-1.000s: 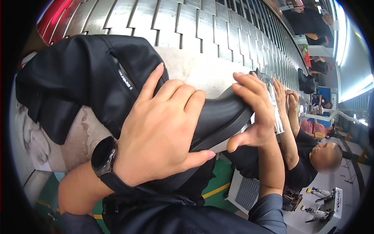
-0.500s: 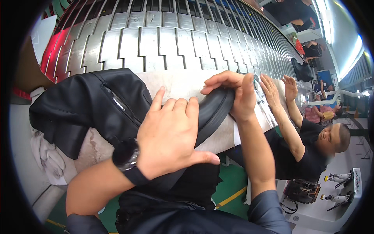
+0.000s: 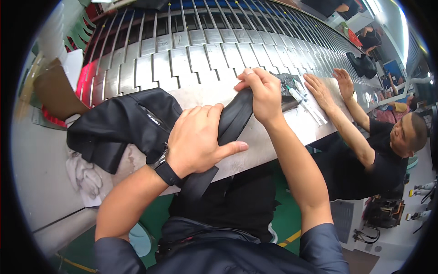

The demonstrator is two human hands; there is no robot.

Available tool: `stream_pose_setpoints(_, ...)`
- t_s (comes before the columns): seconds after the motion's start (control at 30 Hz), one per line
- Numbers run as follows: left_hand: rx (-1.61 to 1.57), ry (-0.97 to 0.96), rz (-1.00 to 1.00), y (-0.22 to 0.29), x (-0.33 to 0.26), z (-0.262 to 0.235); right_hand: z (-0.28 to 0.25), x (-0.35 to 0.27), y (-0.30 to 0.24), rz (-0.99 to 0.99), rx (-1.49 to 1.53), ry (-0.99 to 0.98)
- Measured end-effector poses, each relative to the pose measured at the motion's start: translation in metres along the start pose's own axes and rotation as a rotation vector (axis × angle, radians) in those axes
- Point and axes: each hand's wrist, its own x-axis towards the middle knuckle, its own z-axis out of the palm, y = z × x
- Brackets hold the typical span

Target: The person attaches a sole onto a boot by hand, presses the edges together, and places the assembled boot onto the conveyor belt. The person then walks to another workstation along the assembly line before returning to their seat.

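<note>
A soft black leather-like piece [image 3: 114,121] with seams and a small pale label lies folded across the work table [image 3: 228,166]. My left hand [image 3: 194,144] rests flat on its middle part, with the thumb stretched out to the right. At the right end, my right hand [image 3: 267,98] grips the raised, narrow part of the piece, fingers curled over its edge. One black flap hangs below my left wrist over the table's near edge. What lies under my left palm is hidden.
Beyond the table runs a slatted metal conveyor [image 3: 182,59]. White gloves [image 3: 84,176] lie at left, near a cardboard box [image 3: 59,89]. Syringe-like tubes [image 3: 305,102] lie at right, beside a co-worker's hands [image 3: 321,93]. The co-worker [image 3: 365,155] wears black.
My right hand has turned from an upright, open pose to curling over the right end of the black piece, which is now narrower and folded. My left hand remains on the piece.
</note>
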Motion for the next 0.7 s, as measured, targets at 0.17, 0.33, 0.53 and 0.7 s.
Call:
stream_pose_setpoints(0.17, -0.184, 0.031, 0.072, -0.015, -0.082, -0.045, -0.004, -0.103, -0.015, -0.751, -0.518, 0.053)
stream_pose_setpoints(0.33, 0.108, -0.049, 0.018, -0.028, -0.136, -0.042, 0.044, -0.183, -0.011, -0.821, -0.710, -0.184)
stream_pose_setpoints(0.53, 0.171, 0.096, 0.104, -0.027, -0.107, -0.062, 0.036, -0.129, -0.063, -0.793, -0.445, -0.174)
stream_pose_setpoints(0.7, 0.269, 0.288, 0.243, 0.023, -0.048, -0.138, -0.003, -0.089, -0.124, -0.436, 0.035, -0.249)
